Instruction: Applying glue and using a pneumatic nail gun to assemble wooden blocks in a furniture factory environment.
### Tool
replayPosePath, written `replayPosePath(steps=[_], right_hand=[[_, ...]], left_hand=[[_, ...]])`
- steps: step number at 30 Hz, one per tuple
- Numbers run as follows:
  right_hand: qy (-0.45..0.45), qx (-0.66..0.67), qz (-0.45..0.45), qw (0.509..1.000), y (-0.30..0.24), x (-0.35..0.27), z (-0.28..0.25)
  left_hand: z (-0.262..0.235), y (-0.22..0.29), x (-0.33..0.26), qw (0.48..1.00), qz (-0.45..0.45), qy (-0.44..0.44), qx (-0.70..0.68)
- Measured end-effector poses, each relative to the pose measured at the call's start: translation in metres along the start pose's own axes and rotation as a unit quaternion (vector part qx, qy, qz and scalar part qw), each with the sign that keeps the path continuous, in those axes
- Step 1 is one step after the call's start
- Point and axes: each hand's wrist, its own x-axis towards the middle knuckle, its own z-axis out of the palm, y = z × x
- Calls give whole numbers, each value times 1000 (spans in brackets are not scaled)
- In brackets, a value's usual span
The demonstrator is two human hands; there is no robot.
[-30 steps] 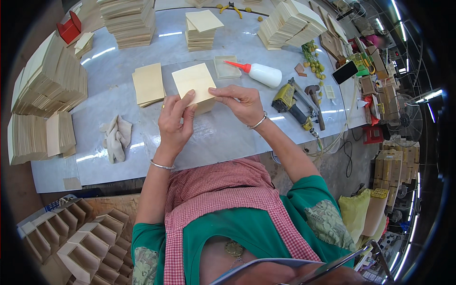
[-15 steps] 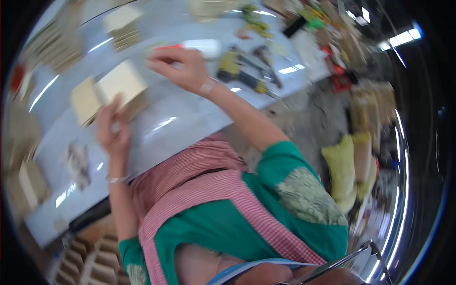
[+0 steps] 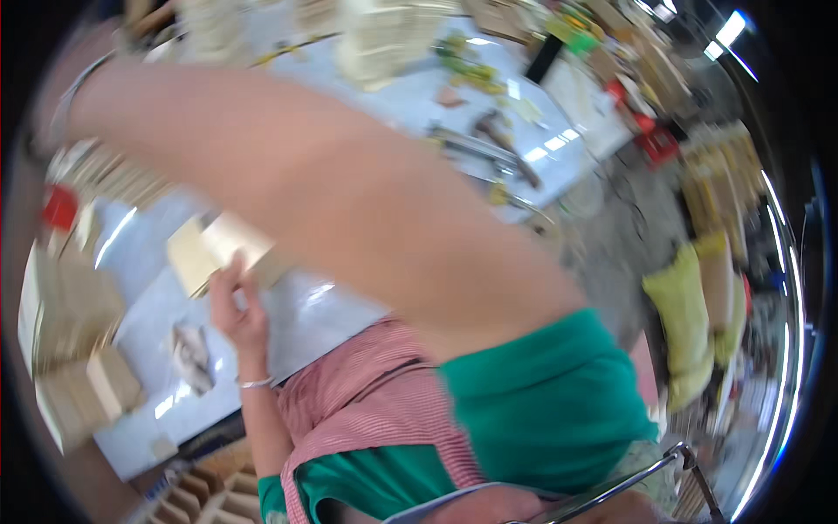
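Observation:
The picture is smeared by motion. My left hand is at the near edge of a pale square wooden panel on the white table, fingers curled against it. A second similar panel lies just to its left. My right forearm sweeps across the middle of the view, raised close to the camera, with a bangle at the wrist near the upper left rim. The right hand itself is past the rim and hidden.
Stacks of wooden pieces stand at the table's left end, with a crumpled cloth and a red object. Hand tools lie at the far right. Yellow sacks sit on the floor to the right.
My right arm has lifted off the table and swung up across the view toward the upper left. The view has tilted and blurred. My left hand stays by the wooden panel.

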Motion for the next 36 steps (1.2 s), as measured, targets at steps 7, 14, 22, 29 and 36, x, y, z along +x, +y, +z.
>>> replayPosePath(steps=[7,14,22,29,36], right_hand=[[-48,-159,152,974,61,-354,-319],[-189,-304,346,867,98,-531,-307],[-197,-325,436,816,150,-536,-289],[-195,-201,444,852,114,-479,-330],[-134,179,508,832,-7,-377,-370]], left_hand=[[40,106,51,979,86,7,-185],[36,100,51,980,75,-2,-184],[38,99,46,978,91,6,-188],[36,97,45,980,98,-2,-175],[38,98,46,975,86,5,-204]])
